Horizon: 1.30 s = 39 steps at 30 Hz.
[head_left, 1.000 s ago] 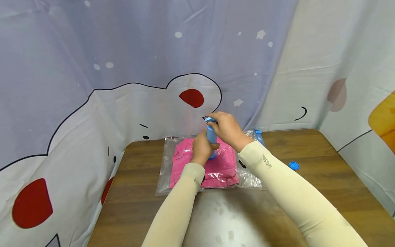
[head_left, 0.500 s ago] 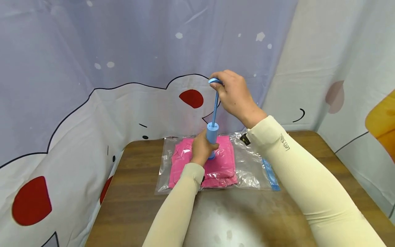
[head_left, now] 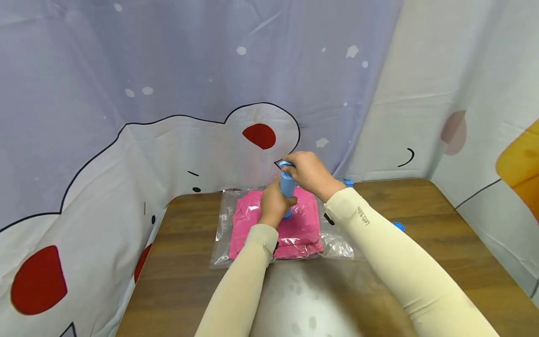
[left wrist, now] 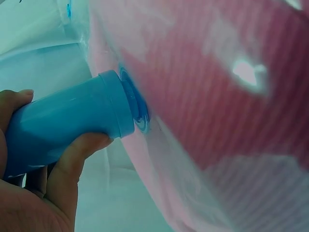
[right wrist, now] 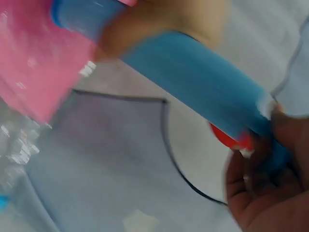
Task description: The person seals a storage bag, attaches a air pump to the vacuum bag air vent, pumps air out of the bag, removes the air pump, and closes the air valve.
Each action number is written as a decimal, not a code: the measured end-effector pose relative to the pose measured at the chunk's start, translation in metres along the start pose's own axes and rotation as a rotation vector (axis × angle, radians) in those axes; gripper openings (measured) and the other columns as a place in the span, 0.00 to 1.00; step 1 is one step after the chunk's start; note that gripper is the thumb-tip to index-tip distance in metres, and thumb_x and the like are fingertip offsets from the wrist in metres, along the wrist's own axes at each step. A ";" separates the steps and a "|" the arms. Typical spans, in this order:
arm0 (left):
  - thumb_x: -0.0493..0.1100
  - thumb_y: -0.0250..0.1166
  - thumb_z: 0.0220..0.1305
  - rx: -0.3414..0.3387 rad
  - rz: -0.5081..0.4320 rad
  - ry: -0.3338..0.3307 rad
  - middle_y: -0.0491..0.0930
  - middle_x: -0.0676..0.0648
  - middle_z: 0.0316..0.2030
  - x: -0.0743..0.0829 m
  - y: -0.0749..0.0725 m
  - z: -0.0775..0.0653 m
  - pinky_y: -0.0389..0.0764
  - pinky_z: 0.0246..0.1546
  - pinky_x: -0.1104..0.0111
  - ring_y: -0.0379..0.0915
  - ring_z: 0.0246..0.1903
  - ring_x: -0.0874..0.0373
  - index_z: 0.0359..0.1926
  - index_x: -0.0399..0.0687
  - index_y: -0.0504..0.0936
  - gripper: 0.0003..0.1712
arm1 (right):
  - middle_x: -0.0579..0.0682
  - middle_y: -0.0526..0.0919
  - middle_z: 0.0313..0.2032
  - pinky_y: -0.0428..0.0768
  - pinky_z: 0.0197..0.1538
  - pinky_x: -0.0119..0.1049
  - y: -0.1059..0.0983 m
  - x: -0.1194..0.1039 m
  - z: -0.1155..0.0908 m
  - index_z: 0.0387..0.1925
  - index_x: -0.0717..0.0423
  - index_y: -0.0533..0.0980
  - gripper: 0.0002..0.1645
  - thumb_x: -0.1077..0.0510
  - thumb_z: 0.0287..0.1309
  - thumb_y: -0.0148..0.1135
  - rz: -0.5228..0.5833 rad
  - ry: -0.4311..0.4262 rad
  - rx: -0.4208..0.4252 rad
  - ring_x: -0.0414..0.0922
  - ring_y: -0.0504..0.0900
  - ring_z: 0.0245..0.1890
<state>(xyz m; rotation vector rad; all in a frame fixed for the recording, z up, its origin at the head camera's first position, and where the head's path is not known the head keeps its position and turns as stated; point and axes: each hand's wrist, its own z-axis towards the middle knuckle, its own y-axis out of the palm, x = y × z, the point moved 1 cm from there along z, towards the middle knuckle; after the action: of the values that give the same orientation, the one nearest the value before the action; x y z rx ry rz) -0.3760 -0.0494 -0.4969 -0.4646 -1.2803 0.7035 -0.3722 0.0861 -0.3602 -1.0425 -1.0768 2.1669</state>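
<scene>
A blue hand pump (head_left: 287, 185) stands nearly upright on a clear plastic vacuum bag (head_left: 337, 244) with folded pink cloth (head_left: 300, 229) inside. My left hand (head_left: 273, 204) grips the pump's barrel low down. In the left wrist view the barrel's end (left wrist: 116, 104) meets a round blue valve (left wrist: 141, 113) on the bag. My right hand (head_left: 312, 174) holds the handle (head_left: 286, 164) at the top, which sits down close to the barrel. The right wrist view, blurred, has the right fingers (right wrist: 241, 181) curled about the handle end.
A round blue cap (head_left: 398, 226) lies on the wooden table (head_left: 442, 243), right of the bag. The bag's blue zip edge (head_left: 348, 183) shows behind the right forearm. A printed curtain (head_left: 189, 150) hangs close behind the table.
The pump handle was down, rose high on its rod with my right hand half a second ago, and is down at the barrel again. My left hand has stayed on the barrel.
</scene>
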 end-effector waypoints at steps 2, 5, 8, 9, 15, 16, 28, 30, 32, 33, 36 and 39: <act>0.43 0.87 0.57 0.003 0.000 0.010 0.93 0.39 0.58 -0.001 0.000 0.000 0.89 0.63 0.40 0.91 0.59 0.37 0.68 0.47 0.84 0.38 | 0.61 0.95 0.54 0.91 0.65 0.52 0.010 0.003 -0.004 0.58 0.63 0.89 0.14 0.61 0.78 0.71 0.017 -0.008 0.025 0.59 0.93 0.57; 0.48 0.88 0.57 0.015 -0.010 0.051 0.93 0.39 0.56 -0.011 0.009 0.005 0.89 0.62 0.40 0.91 0.57 0.37 0.66 0.47 0.83 0.38 | 0.62 0.93 0.57 0.90 0.68 0.53 0.015 0.004 -0.009 0.61 0.64 0.87 0.16 0.62 0.79 0.70 0.034 -0.015 0.061 0.60 0.93 0.60; 0.48 0.88 0.56 0.015 0.004 0.063 0.94 0.39 0.54 -0.013 0.011 0.007 0.90 0.60 0.41 0.91 0.56 0.38 0.64 0.46 0.84 0.37 | 0.62 0.93 0.55 0.90 0.67 0.53 0.012 0.001 -0.010 0.59 0.65 0.87 0.14 0.63 0.79 0.69 0.032 -0.017 0.071 0.60 0.92 0.58; 0.52 0.89 0.55 0.028 0.008 0.083 0.94 0.42 0.53 -0.023 0.018 0.013 0.91 0.59 0.44 0.92 0.54 0.41 0.63 0.49 0.84 0.37 | 0.62 0.93 0.55 0.90 0.66 0.53 0.008 -0.001 -0.009 0.59 0.65 0.87 0.14 0.63 0.79 0.68 0.033 -0.013 0.075 0.60 0.92 0.58; 0.48 0.89 0.55 0.014 0.004 0.038 0.94 0.41 0.53 -0.009 0.008 0.006 0.90 0.60 0.42 0.92 0.55 0.39 0.59 0.49 0.86 0.33 | 0.62 0.91 0.51 0.89 0.63 0.53 -0.042 -0.025 0.005 0.56 0.65 0.87 0.12 0.63 0.80 0.67 0.064 0.013 0.170 0.59 0.89 0.52; 0.44 0.88 0.55 -0.002 0.015 0.012 0.94 0.39 0.54 0.003 0.000 -0.001 0.89 0.61 0.40 0.91 0.56 0.37 0.59 0.47 0.86 0.31 | 0.62 0.91 0.51 0.88 0.63 0.53 -0.054 -0.030 0.008 0.56 0.65 0.87 0.12 0.63 0.80 0.67 0.070 0.007 0.193 0.59 0.88 0.52; 0.45 0.88 0.57 -0.003 0.059 -0.034 0.94 0.41 0.55 0.001 -0.003 -0.003 0.90 0.63 0.44 0.91 0.57 0.40 0.57 0.48 0.85 0.30 | 0.61 0.92 0.54 0.88 0.64 0.53 -0.083 -0.054 0.024 0.60 0.62 0.87 0.14 0.60 0.81 0.67 0.025 0.026 0.149 0.59 0.89 0.55; 0.45 0.88 0.57 0.002 0.049 -0.029 0.94 0.41 0.55 0.000 -0.002 -0.004 0.89 0.63 0.44 0.91 0.57 0.40 0.59 0.48 0.86 0.31 | 0.61 0.92 0.53 0.88 0.63 0.53 -0.064 -0.044 0.020 0.58 0.62 0.88 0.13 0.60 0.80 0.68 0.011 0.021 0.098 0.59 0.90 0.54; 0.44 0.88 0.56 0.008 0.039 -0.016 0.94 0.39 0.55 -0.002 -0.002 -0.005 0.89 0.63 0.43 0.91 0.57 0.38 0.61 0.46 0.86 0.33 | 0.61 0.92 0.52 0.89 0.62 0.53 -0.040 -0.033 0.013 0.57 0.62 0.89 0.12 0.61 0.79 0.69 0.006 0.009 0.050 0.59 0.90 0.54; 0.44 0.88 0.55 0.005 0.033 -0.011 0.94 0.39 0.55 -0.004 -0.002 -0.005 0.89 0.62 0.43 0.91 0.57 0.38 0.62 0.46 0.85 0.35 | 0.61 0.92 0.51 0.89 0.62 0.52 -0.029 -0.027 0.009 0.56 0.62 0.89 0.12 0.61 0.78 0.70 0.005 0.006 0.033 0.59 0.90 0.54; 0.48 0.89 0.54 0.006 0.028 0.023 0.94 0.40 0.54 -0.020 0.009 0.004 0.90 0.60 0.43 0.92 0.55 0.39 0.64 0.46 0.85 0.38 | 0.61 0.91 0.51 0.90 0.63 0.51 0.001 -0.012 -0.003 0.57 0.62 0.89 0.13 0.61 0.78 0.71 0.021 0.008 0.024 0.59 0.90 0.55; 0.54 0.89 0.52 0.013 0.040 0.057 0.94 0.44 0.53 -0.041 0.025 0.017 0.90 0.58 0.45 0.92 0.53 0.43 0.64 0.50 0.84 0.40 | 0.60 0.91 0.51 0.91 0.63 0.51 0.016 -0.004 -0.010 0.57 0.62 0.89 0.13 0.62 0.77 0.72 0.045 0.007 0.060 0.58 0.91 0.55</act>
<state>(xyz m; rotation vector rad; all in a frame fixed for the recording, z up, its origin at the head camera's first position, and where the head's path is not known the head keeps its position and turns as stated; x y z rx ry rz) -0.4029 -0.0615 -0.5385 -0.4979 -1.2155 0.7272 -0.3627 0.0786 -0.3755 -1.0558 -0.9886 2.2149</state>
